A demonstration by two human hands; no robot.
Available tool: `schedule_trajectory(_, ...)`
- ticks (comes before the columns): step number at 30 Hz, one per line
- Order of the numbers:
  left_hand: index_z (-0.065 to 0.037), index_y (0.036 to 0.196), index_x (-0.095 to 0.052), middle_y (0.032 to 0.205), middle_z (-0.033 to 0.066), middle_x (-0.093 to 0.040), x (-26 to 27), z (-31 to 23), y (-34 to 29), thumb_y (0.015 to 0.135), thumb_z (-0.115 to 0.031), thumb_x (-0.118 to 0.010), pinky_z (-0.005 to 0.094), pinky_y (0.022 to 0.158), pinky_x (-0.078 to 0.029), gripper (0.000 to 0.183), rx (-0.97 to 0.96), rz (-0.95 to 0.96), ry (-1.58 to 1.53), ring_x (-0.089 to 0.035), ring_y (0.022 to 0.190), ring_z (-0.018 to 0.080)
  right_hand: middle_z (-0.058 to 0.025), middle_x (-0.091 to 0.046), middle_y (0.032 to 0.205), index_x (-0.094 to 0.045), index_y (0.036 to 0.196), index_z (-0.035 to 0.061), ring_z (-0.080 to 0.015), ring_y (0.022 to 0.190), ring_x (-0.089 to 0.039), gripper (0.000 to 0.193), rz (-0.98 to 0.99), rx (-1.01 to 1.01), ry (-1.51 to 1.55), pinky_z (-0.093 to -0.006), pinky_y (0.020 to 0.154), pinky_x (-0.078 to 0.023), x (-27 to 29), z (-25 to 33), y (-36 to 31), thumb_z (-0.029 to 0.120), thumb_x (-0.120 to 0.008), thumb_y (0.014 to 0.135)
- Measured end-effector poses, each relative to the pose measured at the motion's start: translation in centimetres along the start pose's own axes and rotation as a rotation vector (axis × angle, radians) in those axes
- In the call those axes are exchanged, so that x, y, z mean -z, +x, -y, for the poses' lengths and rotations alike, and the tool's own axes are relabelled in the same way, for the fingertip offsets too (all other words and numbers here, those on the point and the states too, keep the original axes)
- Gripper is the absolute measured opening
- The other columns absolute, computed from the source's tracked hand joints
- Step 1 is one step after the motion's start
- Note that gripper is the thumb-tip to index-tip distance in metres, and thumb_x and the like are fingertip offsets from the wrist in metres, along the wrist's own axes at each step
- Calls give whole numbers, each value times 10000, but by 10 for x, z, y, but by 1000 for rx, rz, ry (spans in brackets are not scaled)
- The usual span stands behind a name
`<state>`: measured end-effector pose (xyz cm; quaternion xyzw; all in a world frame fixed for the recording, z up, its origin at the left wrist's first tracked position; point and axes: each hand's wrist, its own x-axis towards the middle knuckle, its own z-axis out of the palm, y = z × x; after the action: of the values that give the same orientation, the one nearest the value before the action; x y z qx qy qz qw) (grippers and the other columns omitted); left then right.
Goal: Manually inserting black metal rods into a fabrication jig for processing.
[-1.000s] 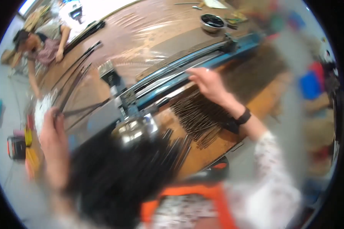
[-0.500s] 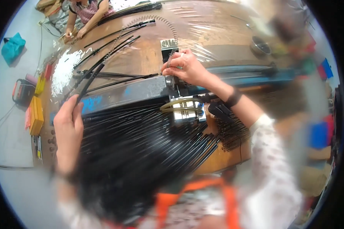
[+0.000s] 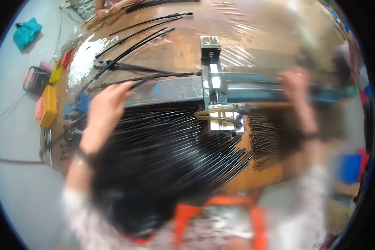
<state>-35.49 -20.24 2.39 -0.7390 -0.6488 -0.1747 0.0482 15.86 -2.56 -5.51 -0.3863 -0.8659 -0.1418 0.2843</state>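
Note:
My left hand (image 3: 106,107) is closed at the left of the grey metal beam (image 3: 171,91), its fingertips on a thin black rod (image 3: 164,78). That rod runs right along the beam's top toward a small metal clamping fixture (image 3: 214,83). My right hand (image 3: 295,82) is over the blue rail (image 3: 254,89), right of the fixture. Motion smears its fingers, so what they hold, if anything, does not show. Below the beam, many black rods (image 3: 162,137) lie in a wide heap between my forearms.
Small white tubes (image 3: 83,60) lie in a pile at far left, beside more black rods (image 3: 131,50). A person's hand (image 3: 102,13) works at the far edge. Brown-tipped rods (image 3: 263,137) are right of the fixture. Yellow bins (image 3: 48,106) and a teal bag (image 3: 28,34) are left.
My right hand has moved right, away from the fixture, and the long coil spring it pinched is no longer visible. My left hand has shifted right; its raised black rod is now lowered along the beam.

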Motion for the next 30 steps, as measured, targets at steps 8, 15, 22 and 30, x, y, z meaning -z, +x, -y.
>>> schedule_trajectory(8,-80,1062,-618,906,173,-686,-84,-85,81,917,-181,-573,477,738,-535,182,-200,268,-161,-671,877,383,-144,-588,850,-625,910,8,-327,899,-542,66,89,-69,-204,-423,845,-416,12,-75,-58,41,-640,855)
schedule_trajectory(15,-13,909,-617,883,232,-648,-87,-88,85,969,-270,-547,529,764,-484,272,-86,327,-297,-616,878,447,-150,-585,897,-613,945,0,-328,922,-551,71,-42,-150,50,-410,854,-423,2,-59,-55,50,-609,895)
schedule_trajectory(22,-23,883,-637,847,223,-652,-95,-89,80,971,-288,-541,529,759,-487,295,-60,265,-291,-624,848,442,-157,-574,901,-607,936,-3,-329,918,-549,53,8,-201,106,-406,823,-431,6,-57,-52,41,-605,907)
schedule_trajectory(30,-70,888,-622,823,188,-684,-112,-87,83,975,-322,-530,528,682,-520,281,-221,194,-226,-666,794,405,-151,-643,1244,-669,1177,39,-347,1214,-548,323,6,-83,-150,-425,1041,-400,39,9,-51,-1,-634,858)
